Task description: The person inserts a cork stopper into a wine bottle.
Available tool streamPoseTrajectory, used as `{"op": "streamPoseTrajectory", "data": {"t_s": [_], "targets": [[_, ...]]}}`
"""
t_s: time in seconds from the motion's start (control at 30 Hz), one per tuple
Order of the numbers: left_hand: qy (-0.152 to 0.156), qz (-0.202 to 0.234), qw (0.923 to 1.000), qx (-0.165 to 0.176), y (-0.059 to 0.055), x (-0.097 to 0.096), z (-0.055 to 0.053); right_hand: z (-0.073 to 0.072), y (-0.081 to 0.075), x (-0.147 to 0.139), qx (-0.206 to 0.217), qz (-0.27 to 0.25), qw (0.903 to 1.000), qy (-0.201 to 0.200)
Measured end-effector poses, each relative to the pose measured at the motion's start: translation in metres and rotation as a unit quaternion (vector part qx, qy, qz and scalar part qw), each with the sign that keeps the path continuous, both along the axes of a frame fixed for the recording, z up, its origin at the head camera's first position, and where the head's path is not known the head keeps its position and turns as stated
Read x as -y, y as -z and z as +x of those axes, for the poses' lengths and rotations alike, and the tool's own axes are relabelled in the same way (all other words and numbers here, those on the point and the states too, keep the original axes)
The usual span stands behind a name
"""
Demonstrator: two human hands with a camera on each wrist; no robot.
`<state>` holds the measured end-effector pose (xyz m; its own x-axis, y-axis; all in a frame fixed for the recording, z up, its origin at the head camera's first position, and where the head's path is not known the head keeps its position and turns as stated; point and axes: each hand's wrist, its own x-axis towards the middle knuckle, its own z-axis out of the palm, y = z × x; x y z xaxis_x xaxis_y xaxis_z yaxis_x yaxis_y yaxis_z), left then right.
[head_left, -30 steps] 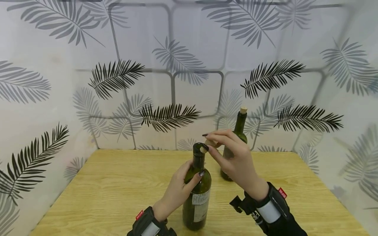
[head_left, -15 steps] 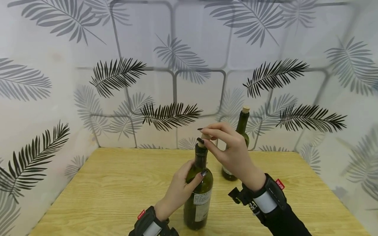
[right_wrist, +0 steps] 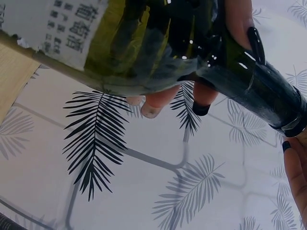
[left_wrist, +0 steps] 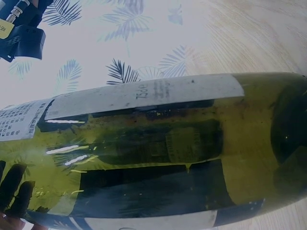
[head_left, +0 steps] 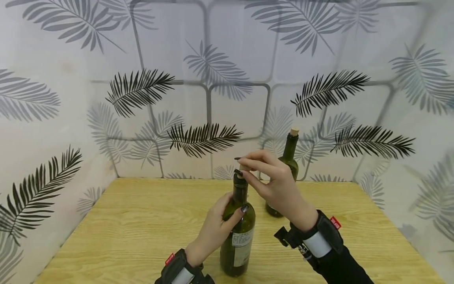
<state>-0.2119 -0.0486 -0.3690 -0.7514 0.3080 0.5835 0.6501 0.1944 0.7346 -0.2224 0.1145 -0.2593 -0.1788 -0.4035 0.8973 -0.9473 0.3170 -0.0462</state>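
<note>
A green glass wine bottle (head_left: 242,246) with a pale label stands upright near the front of the table. My left hand (head_left: 214,228) grips it around the shoulder, thumb on the near side. At its mouth, my right hand (head_left: 278,183) pinches a cork (head_left: 244,168) between thumb and fingertips, the cork's lower end right at the opening. The bottle body (left_wrist: 192,139) fills the left wrist view. In the right wrist view, left fingers wrap the bottle's shoulder (right_wrist: 144,52), and the right hand (right_wrist: 298,179) shows at the edge by the mouth.
A second green bottle (head_left: 290,152) stands farther back, partly behind my right hand, with a cork (head_left: 294,132) in its top. The wooden table (head_left: 152,221) meets a leaf-patterned backdrop (head_left: 234,114) behind and at both sides.
My right hand has brought the cork from beside the rim to over the bottle's mouth, then slightly down to it. My left hand keeps its grip on the bottle.
</note>
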Motion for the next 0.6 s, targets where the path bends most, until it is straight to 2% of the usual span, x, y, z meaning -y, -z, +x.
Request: {"op": "streamPoseTrajectory", "data": {"t_s": [0.27, 0.6], "targets": [[-0.007, -0.009, 0.9997, -0.023, 0.0022, -0.001, -0.002, -0.0014, 0.0018, 0.0007, -0.007, 0.004, 1.0, 0.003], [-0.006, -0.011, 0.9999, -0.005, 0.0013, 0.0008, -0.0005, 0.0007, 0.0055, 0.0039, -0.012, 0.009, 0.9998, 0.01]]}}
